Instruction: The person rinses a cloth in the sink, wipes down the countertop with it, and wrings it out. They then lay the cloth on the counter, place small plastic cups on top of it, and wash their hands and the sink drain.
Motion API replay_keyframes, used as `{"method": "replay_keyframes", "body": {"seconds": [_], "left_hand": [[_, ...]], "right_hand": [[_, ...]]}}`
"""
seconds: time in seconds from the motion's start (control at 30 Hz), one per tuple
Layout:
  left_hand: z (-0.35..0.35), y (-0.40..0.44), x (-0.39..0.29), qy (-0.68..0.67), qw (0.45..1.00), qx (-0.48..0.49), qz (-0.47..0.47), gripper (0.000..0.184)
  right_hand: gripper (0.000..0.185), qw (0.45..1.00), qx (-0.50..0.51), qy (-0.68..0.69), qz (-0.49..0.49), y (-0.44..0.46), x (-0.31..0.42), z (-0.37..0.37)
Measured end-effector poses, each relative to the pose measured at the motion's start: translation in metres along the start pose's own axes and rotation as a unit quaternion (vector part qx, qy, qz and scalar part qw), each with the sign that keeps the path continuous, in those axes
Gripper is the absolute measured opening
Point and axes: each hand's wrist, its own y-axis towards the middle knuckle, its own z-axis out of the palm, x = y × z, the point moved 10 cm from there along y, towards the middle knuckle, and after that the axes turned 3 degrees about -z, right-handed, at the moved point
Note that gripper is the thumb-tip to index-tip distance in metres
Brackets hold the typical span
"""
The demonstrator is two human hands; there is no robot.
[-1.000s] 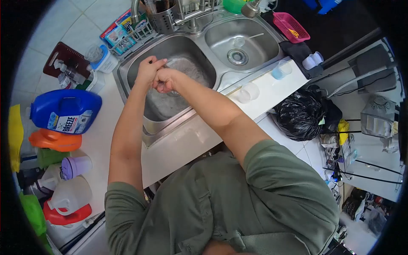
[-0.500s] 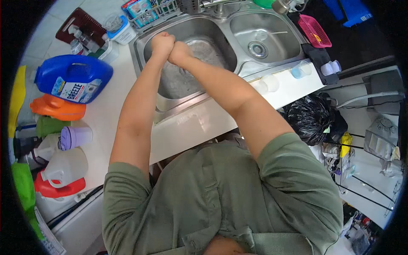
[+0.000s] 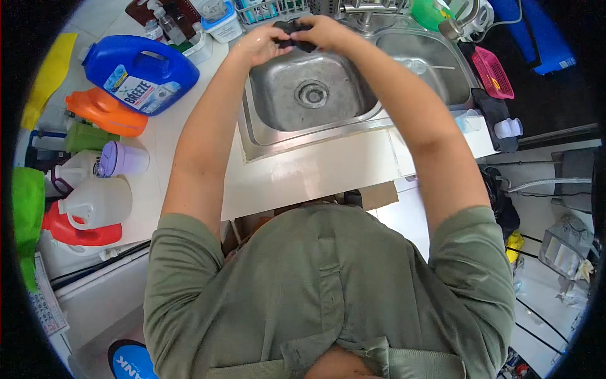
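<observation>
Both my hands meet over the back left part of the large steel sink basin. A small dark cloth-like item is between them. My left hand pinches its left side with the fingertips. On its right side, my right hand has its fingers closed on the same item. Below them the basin's drain is in sight. The smaller basin on the right holds a clear cup with a thin white stick beside it.
A blue detergent jug, an orange bottle and a purple-lidded cup stand left. The faucet is behind the sink. A pink basket and a clear cup are at the right.
My hands, earlier clasped together over the basin, have moved to its back edge and now hold the dark item. The view has shifted, and the drain has come into sight.
</observation>
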Motion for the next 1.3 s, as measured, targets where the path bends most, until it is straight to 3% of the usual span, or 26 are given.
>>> {"method": "replay_keyframes", "body": {"seconds": [0.07,0.13,0.2,0.27,0.33,0.4,0.53,0.63,0.8,0.87,0.9,0.93,0.97,1.03,1.07,1.13,1.17,1.27,1.3], "left_hand": [[-0.006,-0.006,-0.015,0.078,0.995,-0.035,0.044,0.016],[0.005,-0.014,-0.019,0.123,0.991,0.040,0.017,0.019],[-0.007,-0.013,-0.016,0.132,0.990,0.055,0.003,0.024],[-0.027,-0.021,-0.009,0.140,0.989,-0.025,-0.044,0.023],[-0.024,-0.026,-0.014,0.116,0.992,0.016,-0.036,0.022],[-0.024,-0.031,-0.013,0.085,0.995,0.035,-0.031,0.020],[-0.035,-0.028,0.007,0.106,0.992,-0.008,-0.061,0.018],[-0.055,-0.032,0.020,0.314,0.936,-0.106,-0.118,0.019],[-0.048,-0.027,0.037,0.128,0.983,-0.068,-0.115,0.025],[-0.027,-0.023,0.049,0.069,0.993,-0.037,-0.092,0.028],[-0.027,-0.016,0.041,0.503,0.858,-0.088,-0.055,0.037],[-0.014,-0.011,0.029,0.832,0.541,-0.122,-0.007,0.047],[0.004,-0.004,0.016,0.659,0.745,-0.082,0.065,0.075],[0.023,0.002,-0.008,0.407,0.895,-0.128,0.133,0.098],[0.039,0.006,-0.020,0.347,0.917,-0.094,0.174,0.106],[0.064,0.013,-0.042,0.391,0.884,-0.062,0.248,0.094],[0.075,0.017,-0.043,0.369,0.905,-0.026,0.210,0.085],[0.100,0.020,-0.056,0.338,0.930,0.008,0.145,0.049],[0.108,0.027,-0.055,0.268,0.952,0.037,0.143,0.046]], "right_hand": [[0.056,0.995,-0.048,0.081,0.037,-0.013,0.001,-0.027],[0.051,0.978,-0.065,0.177,0.087,0.000,-0.031,-0.045],[0.047,0.959,-0.030,0.258,0.112,-0.008,-0.030,-0.058],[0.030,0.947,-0.058,0.294,0.113,-0.014,-0.026,-0.078],[0.037,0.937,-0.056,0.324,0.114,-0.015,-0.024,-0.084],[0.037,0.889,-0.118,0.419,0.146,-0.020,-0.030,-0.090],[0.033,0.840,-0.108,0.520,0.111,-0.022,-0.007,-0.085],[0.032,0.819,-0.161,0.539,0.112,-0.027,0.004,-0.098],[0.032,0.873,-0.113,0.456,0.132,-0.028,-0.009,-0.098],[0.041,0.926,-0.047,0.353,0.126,-0.024,-0.017,-0.089],[0.042,0.947,-0.040,0.285,0.145,-0.029,-0.019,-0.089],[0.042,0.947,-0.041,0.284,0.143,-0.032,-0.017,-0.091],[0.044,0.964,-0.018,0.230,0.132,-0.032,-0.014,-0.091],[0.047,0.978,-0.012,0.181,0.105,-0.033,-0.014,-0.094],[0.047,0.977,-0.012,0.182,0.112,-0.038,-0.016,-0.095],[0.049,0.985,0.033,0.153,0.074,-0.044,-0.002,-0.100],[0.054,0.991,0.016,0.131,0.022,-0.050,0.011,-0.110],[0.038,0.987,-0.021,0.140,0.080,-0.076,0.020,-0.143],[0.045,0.989,-0.057,0.109,0.085,-0.085,0.015,-0.158]]}}
